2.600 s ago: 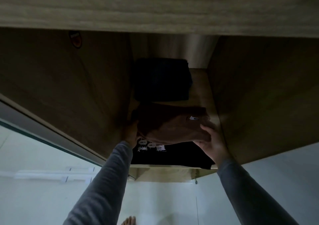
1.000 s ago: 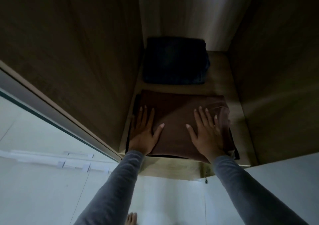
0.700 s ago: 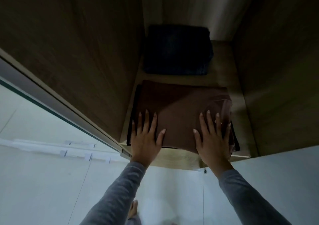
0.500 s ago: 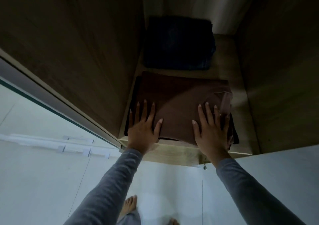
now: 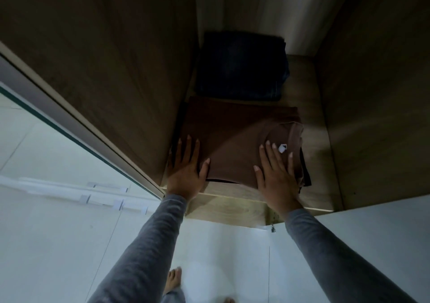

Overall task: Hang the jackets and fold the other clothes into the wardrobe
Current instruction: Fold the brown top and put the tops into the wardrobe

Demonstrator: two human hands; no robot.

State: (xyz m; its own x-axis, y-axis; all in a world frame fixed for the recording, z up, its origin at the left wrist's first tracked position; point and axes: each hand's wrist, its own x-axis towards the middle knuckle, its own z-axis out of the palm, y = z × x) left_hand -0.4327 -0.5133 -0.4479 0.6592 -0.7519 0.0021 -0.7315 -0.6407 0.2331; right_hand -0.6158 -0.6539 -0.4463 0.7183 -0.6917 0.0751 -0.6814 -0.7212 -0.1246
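A folded brown garment point(image 5: 232, 137) with a small white logo lies at the front of the wooden wardrobe shelf point(image 5: 232, 206), on top of a black garment point(image 5: 306, 174) whose edge shows at the right. My left hand point(image 5: 186, 170) lies flat on the brown garment's near left corner, fingers straight. Flat on its near right part rests my right hand point(image 5: 275, 172), fingertips beside the logo. Behind the brown garment sits a folded dark blue garment point(image 5: 242, 66) at the back of the shelf.
Wooden side walls point(image 5: 111, 70) close the compartment left and right. A sliding door frame point(image 5: 76, 126) runs diagonally at the left. Below are a white floor point(image 5: 58, 244) and my bare feet point(image 5: 173, 279).
The brown garment was set down on the black one, and both hands went from gripping it to lying flat on top. Since then my hands have slid back toward its near edge.
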